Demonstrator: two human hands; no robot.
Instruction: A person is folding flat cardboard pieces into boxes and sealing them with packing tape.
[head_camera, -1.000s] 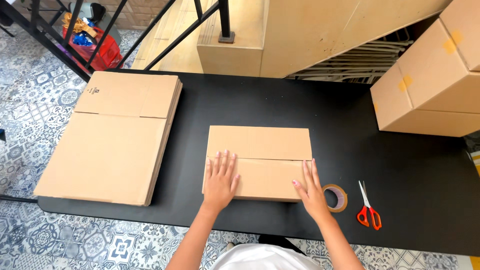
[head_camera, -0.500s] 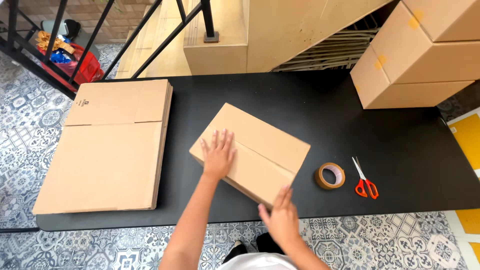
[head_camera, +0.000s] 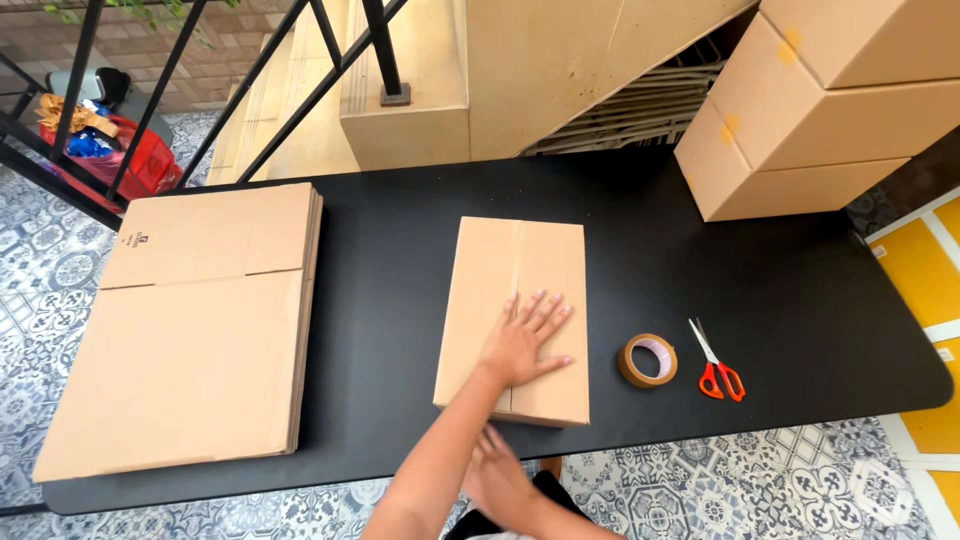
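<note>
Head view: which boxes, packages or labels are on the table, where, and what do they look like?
Closed brown cardboard box: table centre, rectangular, flaps meeting in a lengthwise seam, left hand flat on top.
Stack of flattened brown cardboard boxes: table's left end, small dark printed mark near one corner.
Stacked closed brown cardboard boxes: far right, with yellowish spots.
Roll of brown packing tape: right of the centre box.

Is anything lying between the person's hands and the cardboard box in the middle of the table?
Nothing visible does. The left hand already lies flat on top of the cardboard box, and the right hand is at the box's near edge. The tape roll and the scissors lie off to the side on the black table.
</note>
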